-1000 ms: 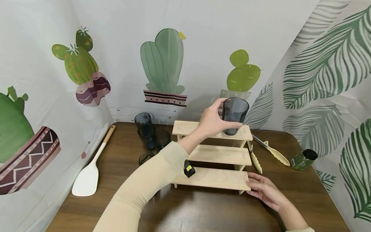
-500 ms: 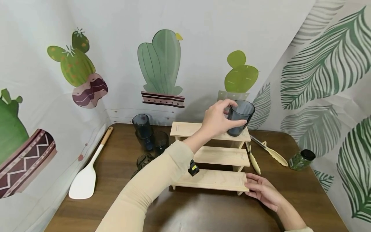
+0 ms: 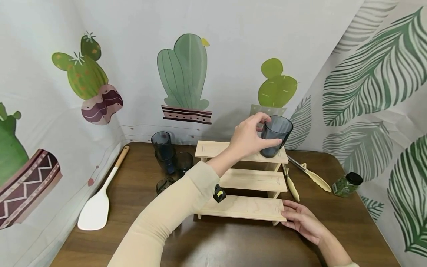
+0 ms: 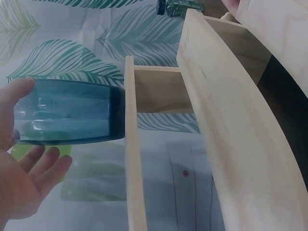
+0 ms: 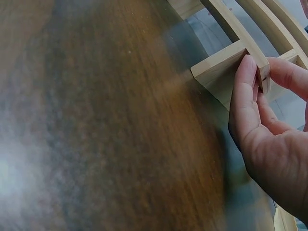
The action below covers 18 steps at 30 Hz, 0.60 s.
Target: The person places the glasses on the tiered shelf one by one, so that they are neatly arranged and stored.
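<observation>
White-bladed, a spatula is lying at the left of the brown table, its wooden handle pointing toward the backdrop. Dark glasses are sitting next, partly hidden by the left sleeve. A pale wooden stand is rising in three steps, its shelves running lengthwise left to right. The left hand is curving thumb and index finger round a blue cup, other fingers extending beside it. The cup is standing upright on the top shelf's right end, long axis vertical, mouth facing up. The right hand is pinching the lowest shelf's right end. Cream-tipped tongs are lying behind it; a green jar is resting farthest right.
</observation>
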Tool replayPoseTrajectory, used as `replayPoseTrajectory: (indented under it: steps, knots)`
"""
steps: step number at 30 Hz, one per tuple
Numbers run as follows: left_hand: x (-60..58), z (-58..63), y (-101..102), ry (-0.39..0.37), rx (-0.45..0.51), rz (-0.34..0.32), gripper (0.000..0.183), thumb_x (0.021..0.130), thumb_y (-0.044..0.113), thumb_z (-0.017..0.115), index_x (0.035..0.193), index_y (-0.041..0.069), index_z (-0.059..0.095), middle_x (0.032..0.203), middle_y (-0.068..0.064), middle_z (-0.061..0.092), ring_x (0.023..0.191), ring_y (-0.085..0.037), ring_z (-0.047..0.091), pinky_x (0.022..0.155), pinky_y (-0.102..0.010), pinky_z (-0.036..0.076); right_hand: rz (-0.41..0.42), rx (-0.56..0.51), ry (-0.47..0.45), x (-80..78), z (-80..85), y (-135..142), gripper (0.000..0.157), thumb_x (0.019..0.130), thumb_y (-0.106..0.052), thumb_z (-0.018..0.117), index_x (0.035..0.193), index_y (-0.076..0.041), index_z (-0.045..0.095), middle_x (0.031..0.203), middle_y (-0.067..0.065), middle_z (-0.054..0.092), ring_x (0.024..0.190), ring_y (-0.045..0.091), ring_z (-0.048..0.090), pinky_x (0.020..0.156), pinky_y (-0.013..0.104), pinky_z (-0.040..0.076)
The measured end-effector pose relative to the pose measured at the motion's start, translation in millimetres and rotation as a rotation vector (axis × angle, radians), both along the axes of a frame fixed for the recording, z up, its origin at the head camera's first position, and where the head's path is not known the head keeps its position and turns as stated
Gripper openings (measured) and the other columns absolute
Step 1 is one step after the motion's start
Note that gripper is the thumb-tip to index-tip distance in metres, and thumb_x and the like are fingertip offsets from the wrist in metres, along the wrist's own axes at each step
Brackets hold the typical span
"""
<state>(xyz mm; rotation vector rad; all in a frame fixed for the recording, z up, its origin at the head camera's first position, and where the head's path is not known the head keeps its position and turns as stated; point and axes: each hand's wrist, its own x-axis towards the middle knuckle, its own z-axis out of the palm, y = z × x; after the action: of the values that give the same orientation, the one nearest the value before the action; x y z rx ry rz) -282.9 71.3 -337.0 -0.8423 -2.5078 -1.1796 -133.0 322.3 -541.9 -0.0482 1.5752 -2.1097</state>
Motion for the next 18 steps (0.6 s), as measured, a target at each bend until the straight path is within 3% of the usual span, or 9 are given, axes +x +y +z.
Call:
replayPoseTrajectory:
  steps: [4,8,13,18]
  knots:
    - [3.6,6.1,-7.1,-0.047,0.011,-0.013,0.078,0.077,0.056,0.089,0.142,0.03,0.054,0.128,0.012,0.061,0.106,-0.006,0.065,0.092,-0.033,0.049,0.002,0.0,-0.007,0.4,1.0,0.5,0.035,0.104,-0.001,0.055,0.138,-0.009,0.05,0.12,0.006,0.066,0.103,0.018,0.068,0.087,0.031,0.058]
    - [11.3,17.3,-22.0,-0.059,-0.002,-0.023,0.082,0.077,0.057,0.088,0.145,0.031,0.051,0.131,0.012,0.059,0.112,-0.009,0.064,0.094,-0.035,0.049,0.002,0.009,-0.002,0.5,1.3,1.0,0.041,0.105,-0.002,0.054,0.144,-0.004,0.044,0.12,0.006,0.066,0.103,0.018,0.067,0.086,0.032,0.058]
    - [24.0,31.7,-51.6,-0.009,-0.001,-0.046,0.081,0.079,0.056,0.086,0.146,0.029,0.051,0.128,0.015,0.059,0.114,-0.008,0.061,0.092,-0.034,0.048,-0.001,0.026,-0.003,-0.1,1.2,1.3,0.047,0.105,-0.002,0.054,0.148,0.002,0.037,0.121,0.006,0.065,0.103,0.019,0.067,0.086,0.032,0.058]
    - [37.0,39.4,-89.5,0.065,0.06,-0.097,0.078,0.08,0.051,0.087,0.146,0.026,0.053,0.131,0.01,0.061,0.114,-0.008,0.061,0.089,-0.033,0.053,0.002,0.039,-0.011,-1.5,0.3,1.7,0.051,0.105,-0.003,0.055,0.15,0.005,0.032,0.122,0.006,0.065,0.104,0.018,0.067,0.087,0.033,0.057]
